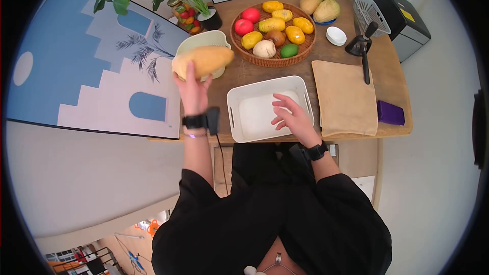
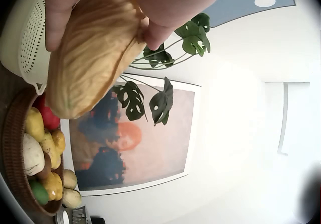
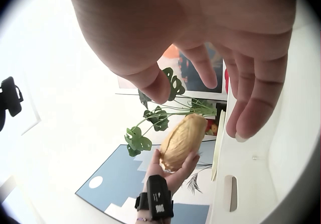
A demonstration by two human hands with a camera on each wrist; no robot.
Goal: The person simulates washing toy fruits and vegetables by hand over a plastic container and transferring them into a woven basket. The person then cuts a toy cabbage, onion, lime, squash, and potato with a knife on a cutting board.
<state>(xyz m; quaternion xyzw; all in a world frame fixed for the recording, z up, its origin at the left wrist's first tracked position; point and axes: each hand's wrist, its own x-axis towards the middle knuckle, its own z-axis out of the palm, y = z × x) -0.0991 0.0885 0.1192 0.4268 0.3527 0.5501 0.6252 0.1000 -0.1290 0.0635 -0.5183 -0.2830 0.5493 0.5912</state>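
Note:
My left hand (image 1: 194,91) grips one end of a long, tan-yellow napa cabbage (image 1: 206,61) with wrinkled leaves. In the left wrist view the thumb and fingers hold opposite sides of the cabbage (image 2: 95,53). The cabbage is raised over a pale cream colander (image 1: 220,39) and hides much of it in the head view. Over the right side of a white handled bin (image 1: 252,117) hovers my right hand (image 1: 297,118), its fingers loosely bent with nothing between them. The bin's floor is bare.
Behind stands a round wicker basket (image 1: 242,53) with several fruits and vegetables. A potted plant (image 1: 210,19) and a glass jar (image 1: 178,7) are at the back left. To the right lie a tan folded cloth (image 1: 344,104), a black-handled tool (image 1: 365,66) and a purple block (image 1: 390,113).

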